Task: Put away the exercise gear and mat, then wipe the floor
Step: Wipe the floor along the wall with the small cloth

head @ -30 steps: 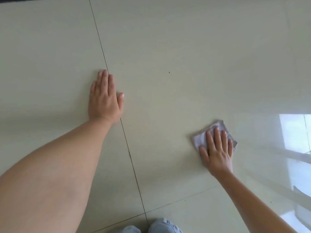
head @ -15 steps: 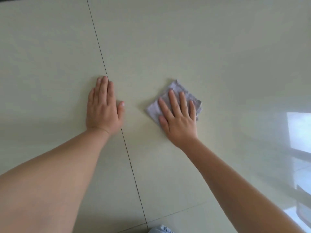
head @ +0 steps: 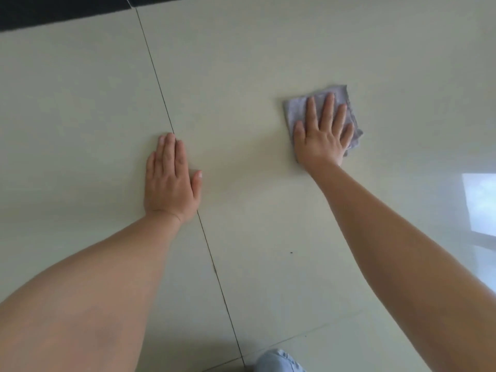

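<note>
Right hand (head: pixel 323 135) presses flat on grey cloth (head: pixel 299 107) at upper right; left hand (head: pixel 170 181) lies flat, fingers straight, on floor (head: pixel 241 63) at centre

Under me lies a glossy cream tile floor (head: pixel 268 63). A dark grout line (head: pixel 171 124) crosses it from far to near. Right of that line shines a bright window reflection (head: pixel 479 202); at its far end runs a black strip (head: pixel 53 12).

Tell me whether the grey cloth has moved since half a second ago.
Yes. The grey cloth under the right hand has slid to the right, away from the grout line and the planted left hand.
</note>
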A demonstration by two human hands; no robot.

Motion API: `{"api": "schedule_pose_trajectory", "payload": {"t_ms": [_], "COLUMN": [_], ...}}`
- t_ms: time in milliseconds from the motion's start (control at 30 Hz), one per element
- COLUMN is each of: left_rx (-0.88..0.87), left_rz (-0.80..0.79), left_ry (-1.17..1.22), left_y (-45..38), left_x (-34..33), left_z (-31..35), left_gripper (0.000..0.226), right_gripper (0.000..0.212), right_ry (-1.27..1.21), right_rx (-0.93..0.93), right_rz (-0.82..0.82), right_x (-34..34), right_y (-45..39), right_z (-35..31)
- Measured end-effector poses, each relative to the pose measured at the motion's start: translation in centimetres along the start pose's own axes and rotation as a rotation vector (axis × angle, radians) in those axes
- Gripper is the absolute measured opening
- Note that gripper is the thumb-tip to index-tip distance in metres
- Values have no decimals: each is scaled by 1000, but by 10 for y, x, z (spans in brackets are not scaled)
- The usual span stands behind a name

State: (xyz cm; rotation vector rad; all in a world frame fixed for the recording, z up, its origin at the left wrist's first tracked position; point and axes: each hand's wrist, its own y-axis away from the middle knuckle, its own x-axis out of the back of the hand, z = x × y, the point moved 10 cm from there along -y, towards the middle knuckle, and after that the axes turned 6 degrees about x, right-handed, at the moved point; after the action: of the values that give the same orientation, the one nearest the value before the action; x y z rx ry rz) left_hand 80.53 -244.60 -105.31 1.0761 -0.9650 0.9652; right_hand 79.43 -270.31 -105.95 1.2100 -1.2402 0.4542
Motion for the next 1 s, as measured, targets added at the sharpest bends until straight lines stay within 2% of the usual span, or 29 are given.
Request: {"api": "schedule_pose_trajectory", "payload": {"t_ms": [100, 167, 267, 300, 367, 433, 467, 567, 733, 867, 933, 1000], "left_rx": [5, 1, 9, 19, 19, 7, 7, 7, 4, 136, 182, 105], "left_rz": [-38, -47, -98, -119, -137, -105, -104, -117, -55, -109, -143, -171], "left_ry": [-1, 8, 46, 55, 69, 73, 73, 83, 96, -28, -47, -73], "left_y": [1, 2, 3, 5, 4, 5, 6, 6, 12, 19, 31, 40], "left_x": [-2, 0, 1, 1, -3, 1, 1, -1, 7, 7, 7, 4], "left_z": [1, 0, 1, -1, -3, -3, -3, -2, -1, 3, 14, 44], "left_gripper": [68, 69, 73, 71, 66, 67, 65, 63, 67, 58, 59, 60], "right_gripper": [59, 64, 50, 51, 67, 85, 84, 59, 53, 45, 39, 52], "right_ry": [127, 244, 438, 490, 554, 552, 546, 587, 592, 613, 582, 527], "right_rx": [284, 459, 695, 780, 876, 855, 857, 949, 1023, 1019, 902, 621], "right_rz": [-123, -147, -185, -191, -195, -275, -272, -155, -36, -72, -102, -212], "right_x": [-38, -61, -82, -85, -79, -78, -77, -79, -87, -93, -85, -71], "right_y": [51, 101, 164, 177, 187, 179, 178, 184, 190, 210, 212, 205], "right_z": [-41, -52, -40, -34, -25, -23, -25, -29, -22, 23, 75, 148]}}
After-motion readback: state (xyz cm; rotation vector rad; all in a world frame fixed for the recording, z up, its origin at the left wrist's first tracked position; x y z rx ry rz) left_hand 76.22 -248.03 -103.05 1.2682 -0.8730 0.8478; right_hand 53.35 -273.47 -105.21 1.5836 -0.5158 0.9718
